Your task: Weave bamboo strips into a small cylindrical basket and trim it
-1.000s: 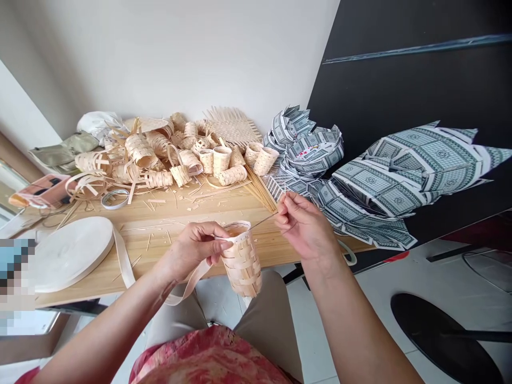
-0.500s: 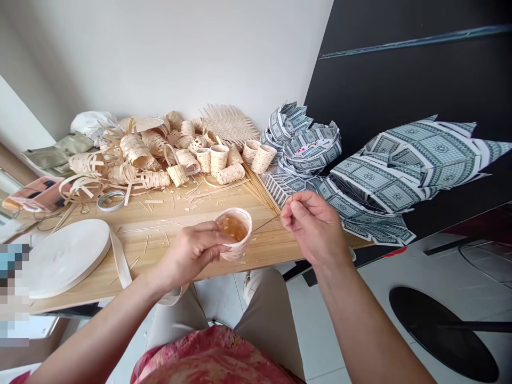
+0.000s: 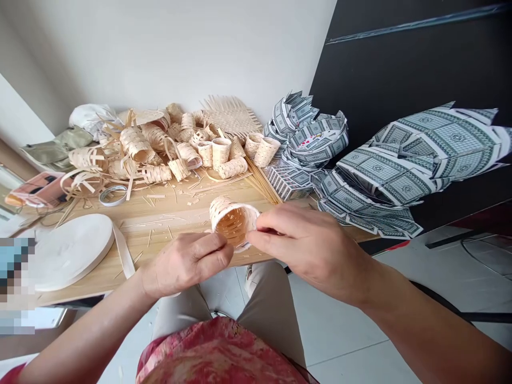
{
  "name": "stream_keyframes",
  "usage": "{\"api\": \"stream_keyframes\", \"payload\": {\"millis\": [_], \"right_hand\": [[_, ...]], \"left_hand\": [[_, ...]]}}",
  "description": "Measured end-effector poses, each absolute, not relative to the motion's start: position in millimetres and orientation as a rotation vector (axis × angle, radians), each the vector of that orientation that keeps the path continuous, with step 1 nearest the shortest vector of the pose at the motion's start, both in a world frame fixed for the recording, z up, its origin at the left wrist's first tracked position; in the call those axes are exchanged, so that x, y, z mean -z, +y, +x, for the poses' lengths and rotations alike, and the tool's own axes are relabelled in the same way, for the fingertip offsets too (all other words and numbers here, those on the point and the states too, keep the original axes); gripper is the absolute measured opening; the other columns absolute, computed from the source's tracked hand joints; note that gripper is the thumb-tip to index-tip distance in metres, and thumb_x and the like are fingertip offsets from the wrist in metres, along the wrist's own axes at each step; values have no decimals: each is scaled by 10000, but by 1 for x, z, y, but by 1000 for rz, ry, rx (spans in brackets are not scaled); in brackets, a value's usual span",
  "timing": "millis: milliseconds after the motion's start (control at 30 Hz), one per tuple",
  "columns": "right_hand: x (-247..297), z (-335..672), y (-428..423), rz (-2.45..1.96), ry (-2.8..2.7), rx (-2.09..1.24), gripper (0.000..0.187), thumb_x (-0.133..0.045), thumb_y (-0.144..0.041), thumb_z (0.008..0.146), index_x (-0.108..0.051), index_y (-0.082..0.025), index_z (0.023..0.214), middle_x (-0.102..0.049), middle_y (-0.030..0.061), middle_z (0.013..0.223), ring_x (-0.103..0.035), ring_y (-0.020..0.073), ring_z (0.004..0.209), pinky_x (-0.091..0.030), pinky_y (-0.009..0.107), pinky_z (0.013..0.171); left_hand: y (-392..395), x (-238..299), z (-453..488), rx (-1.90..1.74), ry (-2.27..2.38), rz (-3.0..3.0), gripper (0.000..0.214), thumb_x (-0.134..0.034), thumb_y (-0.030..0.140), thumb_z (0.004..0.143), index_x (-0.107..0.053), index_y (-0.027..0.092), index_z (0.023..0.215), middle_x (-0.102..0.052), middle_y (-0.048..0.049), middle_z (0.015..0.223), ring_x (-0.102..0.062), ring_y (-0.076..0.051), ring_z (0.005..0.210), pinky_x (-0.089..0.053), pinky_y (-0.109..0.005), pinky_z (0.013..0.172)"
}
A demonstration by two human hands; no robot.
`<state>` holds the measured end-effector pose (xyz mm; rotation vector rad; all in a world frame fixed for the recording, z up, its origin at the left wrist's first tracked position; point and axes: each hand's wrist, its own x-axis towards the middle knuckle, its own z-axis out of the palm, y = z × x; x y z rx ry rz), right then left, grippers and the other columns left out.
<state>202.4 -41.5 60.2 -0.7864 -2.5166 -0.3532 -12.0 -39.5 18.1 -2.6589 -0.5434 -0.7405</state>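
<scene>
A small woven bamboo basket [image 3: 234, 221] lies tipped on its side in the air above the table, its open mouth facing me and to the right. My left hand [image 3: 186, 261] holds it from below and behind. My right hand [image 3: 312, 240] reaches in from the right, its fingertips pinching the rim. A thin dark line near those fingers may be a needle, but the fingers mostly hide it. A pale strip [image 3: 124, 253] runs from a large white roll [image 3: 70, 250] toward my left hand.
The wooden table [image 3: 160, 213] is littered with bamboo offcuts. Behind it lie a heap of woven baskets [image 3: 160, 154], a woven mat [image 3: 232, 117] and a bundle of thin sticks [image 3: 262, 184]. Folded playing-card structures [image 3: 420, 154] sit to the right, on a black surface [image 3: 400, 53].
The basket has tipped from upright onto its side. My right hand has moved left from beside the basket to its rim. The view has shifted slightly.
</scene>
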Motion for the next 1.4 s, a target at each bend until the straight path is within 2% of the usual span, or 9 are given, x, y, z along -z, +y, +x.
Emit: {"api": "stream_keyframes", "payload": {"millis": [267, 667, 767, 867, 933, 1100, 1233, 1400], "right_hand": [[-59, 198, -35, -665, -2602, 402, 379, -318, -56, 862, -581, -178, 618, -493, 12, 642, -406, 129, 594, -270, 263, 520], [-56, 198, -32, -613, -2629, 443, 361, -346, -46, 871, -530, -148, 577, -447, 9, 619, -364, 119, 567, -246, 261, 505], [-55, 197, -30, -600, -2631, 428, 361, -358, -52, 877, -531, -144, 575, -463, 12, 623, -374, 118, 580, -262, 252, 510], [-55, 199, -24, -582, -2647, 281, 354, -378, -65, 883, -579, -146, 604, -502, 18, 623, -412, 133, 640, -303, 238, 526], [-54, 201, -18, -574, -2666, 114, 326, -419, -81, 879, -616, -155, 630, -528, 17, 616, -436, 141, 678, -327, 226, 533], [-49, 207, -4, -563, -2654, -247, 179, -554, -54, 798, -667, -152, 701, -592, 7, 664, -491, 126, 700, -378, 212, 596], [-44, 209, 1, -574, -2628, -388, 178, -568, -27, 762, -670, -151, 688, -594, 0, 650, -507, 116, 675, -385, 210, 605], [-38, 213, 3, -567, -2589, -485, 163, -571, -23, 747, -667, -131, 672, -584, 7, 626, -516, 112, 653, -389, 209, 603]], "left_hand": [[-39, -14, -15, 752, -559, -2655, 202, -306, 97, 902, -503, 134, 925, -620, -51, 801, -587, -105, 638, -424, -209, 521], [-37, -11, -13, 818, -519, -2697, 211, -314, 85, 892, -522, 114, 884, -606, -59, 777, -562, -112, 597, -379, -221, 479], [-36, -10, -12, 866, -540, -2755, 210, -327, 85, 891, -532, 110, 933, -613, -70, 823, -571, -112, 644, -398, -207, 500], [-34, -13, -9, 982, -653, -2932, 226, -371, 78, 880, -547, 135, 1010, -611, -67, 899, -585, -100, 759, -441, -174, 608], [-31, -16, -5, 1044, -751, -3113, 207, -423, 89, 864, -583, 152, 980, -610, -52, 873, -584, -96, 774, -449, -169, 658], [-20, -19, 0, 1084, -1069, -3565, 142, -497, 143, 826, -638, 142, 810, -576, -22, 738, -567, -91, 661, -448, -170, 596], [-13, -16, 1, 1069, -1286, -3812, 129, -516, 175, 805, -639, 142, 825, -554, -16, 733, -552, -87, 595, -453, -178, 541], [-11, -15, 3, 1025, -1257, -3861, 131, -510, 162, 801, -634, 139, 835, -556, -21, 743, -536, -85, 612, -440, -168, 539]]}}
